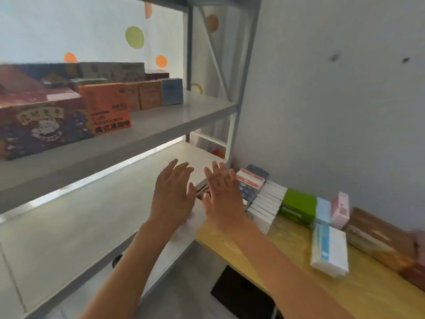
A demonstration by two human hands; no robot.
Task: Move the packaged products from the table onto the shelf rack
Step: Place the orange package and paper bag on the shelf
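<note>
Both my hands reach forward with straight fingers over the right end of the lower shelf [92,217] of the grey rack. My left hand [172,194] and my right hand [223,196] are side by side, palms down, holding nothing. A thin white box [202,186] shows between them on the shelf edge, mostly hidden. On the yellow table [287,268] to the right stands a row of white packs [266,203], red-and-blue packs [250,180], a green box [299,206], a light blue pack [323,210], a pink box [341,210], a white-and-blue tissue pack [328,249] and brown boxes [377,233].
The upper shelf [172,118] carries several boxes: a large patterned one [41,127], an orange coffee box [108,107], small brown ones [149,94] and a blue one [172,90]. A grey wall [333,100] backs the table. A dark mat [241,293] lies on the floor.
</note>
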